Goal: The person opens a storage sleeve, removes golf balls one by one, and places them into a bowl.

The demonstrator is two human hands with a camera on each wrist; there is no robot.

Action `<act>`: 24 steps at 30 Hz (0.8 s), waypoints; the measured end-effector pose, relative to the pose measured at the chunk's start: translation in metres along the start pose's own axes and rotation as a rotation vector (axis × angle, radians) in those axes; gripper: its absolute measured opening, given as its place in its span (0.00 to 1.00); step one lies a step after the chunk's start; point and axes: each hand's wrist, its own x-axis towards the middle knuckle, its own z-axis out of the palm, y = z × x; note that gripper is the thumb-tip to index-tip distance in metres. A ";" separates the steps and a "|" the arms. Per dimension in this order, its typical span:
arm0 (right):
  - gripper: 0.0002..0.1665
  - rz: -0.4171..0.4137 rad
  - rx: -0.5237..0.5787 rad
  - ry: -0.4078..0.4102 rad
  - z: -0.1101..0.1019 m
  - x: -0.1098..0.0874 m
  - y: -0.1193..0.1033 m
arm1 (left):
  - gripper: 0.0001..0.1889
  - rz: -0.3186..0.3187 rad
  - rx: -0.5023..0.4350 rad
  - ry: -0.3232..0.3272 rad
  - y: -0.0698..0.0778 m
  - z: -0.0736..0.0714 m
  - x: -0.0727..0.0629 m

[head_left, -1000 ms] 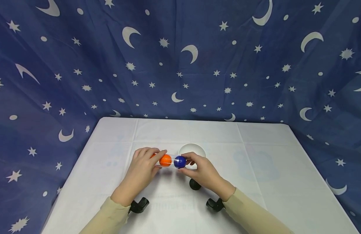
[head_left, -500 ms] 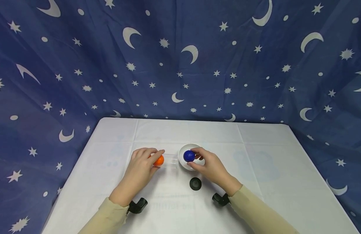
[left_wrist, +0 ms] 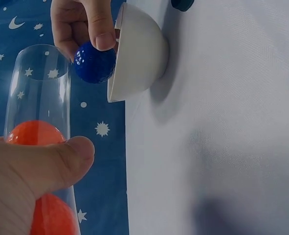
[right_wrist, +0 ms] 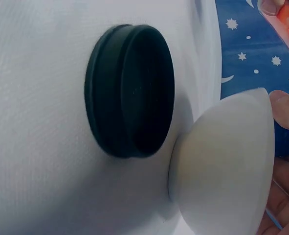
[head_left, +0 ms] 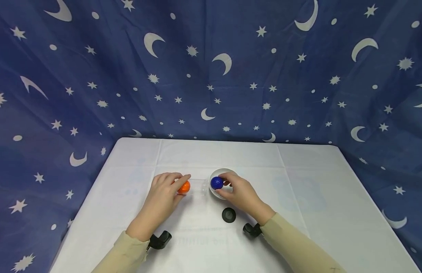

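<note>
My left hand (head_left: 164, 195) grips a clear tube (head_left: 198, 187), its mouth facing right in the head view. Two orange balls (left_wrist: 51, 215) show inside it in the left wrist view, partly covered by my thumb. Between thumb and fingers, my right hand (head_left: 241, 193) pinches a blue ball (head_left: 216, 182) with a dimpled-looking surface. That ball is over the left side of a white bowl (head_left: 228, 170), just right of the tube's mouth. In the left wrist view it is outside the tube, beside the bowl's rim.
A round black cap (head_left: 229, 215) lies on the white-covered table (head_left: 299, 182), nearer me than the bowl. Dark wrist mounts (head_left: 160, 240) stick out by both sleeves. A blue curtain (head_left: 211, 76) with moons and stars hangs behind the table.
My right hand drew the blue ball right, from the tube's end to over the bowl, then back slightly left. The visible orange ball shifted left with the tube still in my left hand.
</note>
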 end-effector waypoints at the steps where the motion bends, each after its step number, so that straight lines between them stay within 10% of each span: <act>1: 0.25 0.001 0.003 -0.005 0.000 0.000 -0.001 | 0.33 -0.001 -0.003 -0.001 0.000 0.000 -0.001; 24: 0.20 0.012 0.031 0.012 -0.014 -0.001 -0.002 | 0.34 0.020 -0.022 0.029 -0.003 0.001 -0.003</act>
